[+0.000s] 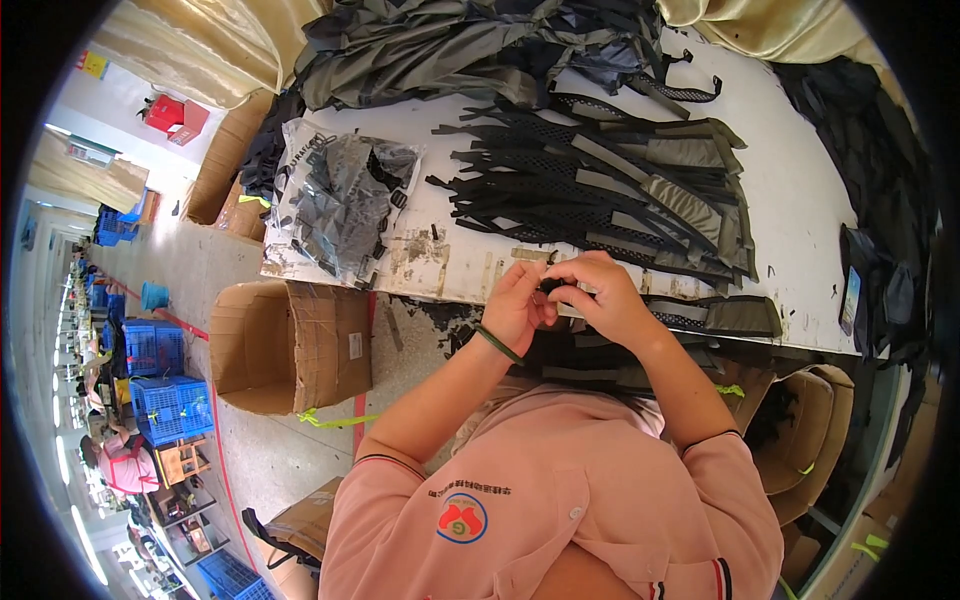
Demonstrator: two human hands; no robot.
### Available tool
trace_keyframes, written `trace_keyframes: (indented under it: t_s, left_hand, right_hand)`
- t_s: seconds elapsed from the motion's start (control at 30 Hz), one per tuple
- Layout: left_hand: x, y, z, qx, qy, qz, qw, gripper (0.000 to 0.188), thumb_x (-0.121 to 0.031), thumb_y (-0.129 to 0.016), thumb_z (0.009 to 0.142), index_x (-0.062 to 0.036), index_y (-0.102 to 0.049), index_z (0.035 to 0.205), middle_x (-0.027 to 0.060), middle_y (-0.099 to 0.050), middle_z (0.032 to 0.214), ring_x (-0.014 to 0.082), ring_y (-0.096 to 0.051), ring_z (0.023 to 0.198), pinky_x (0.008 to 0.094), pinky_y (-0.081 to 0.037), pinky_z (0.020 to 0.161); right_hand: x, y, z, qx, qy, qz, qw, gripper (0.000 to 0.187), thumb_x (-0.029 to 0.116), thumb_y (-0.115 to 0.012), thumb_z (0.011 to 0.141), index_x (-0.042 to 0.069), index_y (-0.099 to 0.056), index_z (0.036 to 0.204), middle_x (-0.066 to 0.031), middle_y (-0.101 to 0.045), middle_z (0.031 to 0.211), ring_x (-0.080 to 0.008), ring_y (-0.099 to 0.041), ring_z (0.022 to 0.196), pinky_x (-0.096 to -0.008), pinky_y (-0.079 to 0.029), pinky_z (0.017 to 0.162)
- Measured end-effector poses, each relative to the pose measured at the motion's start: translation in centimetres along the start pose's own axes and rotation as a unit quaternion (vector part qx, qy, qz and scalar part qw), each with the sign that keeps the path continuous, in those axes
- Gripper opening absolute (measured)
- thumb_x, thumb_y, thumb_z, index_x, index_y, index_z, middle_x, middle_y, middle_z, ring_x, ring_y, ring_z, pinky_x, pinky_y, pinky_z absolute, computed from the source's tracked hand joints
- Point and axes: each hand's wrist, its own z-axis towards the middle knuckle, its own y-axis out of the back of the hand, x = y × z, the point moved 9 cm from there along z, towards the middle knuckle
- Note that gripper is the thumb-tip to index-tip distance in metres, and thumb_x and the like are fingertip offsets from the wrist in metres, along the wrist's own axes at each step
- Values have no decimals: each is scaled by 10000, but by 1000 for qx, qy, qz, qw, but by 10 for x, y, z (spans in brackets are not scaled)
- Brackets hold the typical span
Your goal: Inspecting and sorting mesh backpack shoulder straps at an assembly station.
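Both hands meet at the near edge of the white table [415, 275]. My left hand [518, 303], with a dark green band at its wrist, pinches a small black piece [549, 286]. My right hand [608, 300] grips the same piece from the other side. Fingers cover most of it, so its kind is unclear. Dark straps [600, 362] lie across my lap, below the hands. A grey-and-black padded strap [712, 314] rests along the table edge to the right. Just beyond the hands, many similar mesh straps [600, 185] lie in a fanned pile.
A clear plastic bag of black buckled parts [340, 200] sits on the table's left. Dark fabric pieces [470, 50] are heaped at the back. Open cardboard boxes stand on the floor at left [335, 345] and right [835, 440]. Blue crates [170, 405] stand farther left.
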Motion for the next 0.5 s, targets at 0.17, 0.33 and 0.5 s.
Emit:
trace_keyframes:
  t_s: [0.17,0.33,0.5]
  left_hand:
    - [-23,-5,0,-50,-115,116,985,135,-166,-526,936,-60,-446,912,46,-556,758,119,-542,542,240,-474,501]
    - [-42,-4,-2,-54,-272,292,915,112,-93,-541,921,-31,-448,923,23,-534,799,60,-512,635,202,-463,552]
    - [-45,-10,-8,-56,-290,308,904,102,-84,-552,913,-26,-469,924,13,-521,784,63,-483,645,197,-438,587]
  right_hand:
    - [25,13,-4,-102,130,-151,975,126,32,-678,721,95,-651,826,-35,-567,756,-194,-527,734,-304,-417,696]
    - [-17,-5,-8,-16,-102,206,973,164,-22,-668,736,70,-613,861,7,-532,733,-83,-496,673,-205,-400,606]
    - [-38,-17,-14,-16,-220,352,910,244,-50,-681,722,66,-507,850,25,-510,722,-36,-477,642,-165,-400,588]
